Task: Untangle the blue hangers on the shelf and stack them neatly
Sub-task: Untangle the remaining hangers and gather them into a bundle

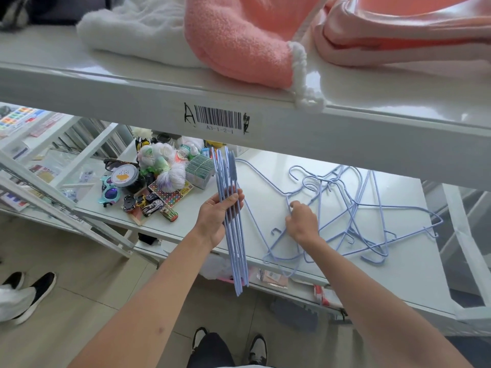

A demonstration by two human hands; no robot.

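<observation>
My left hand (pixel 216 219) grips a bundle of several blue hangers (pixel 236 251), held edge-on and nearly upright, its lower end hanging below the shelf's front edge. My right hand (pixel 301 221) is closed around the neck of one blue wire hanger (pixel 261 181) that still lies on the white shelf (pixel 409 274). To the right of that hand a tangled heap of blue hangers (pixel 358 211) is spread over the shelf, hooks pointing several ways and some ends sticking over the front edge.
Small toys and sunglasses (pixel 148 192) crowd the shelf's left part. The upper shelf (pixel 159 102) with a barcode label overhangs close above, carrying pink and white clothes (pixel 239 43). Another person's shoes (pixel 29 290) stand on the floor at left.
</observation>
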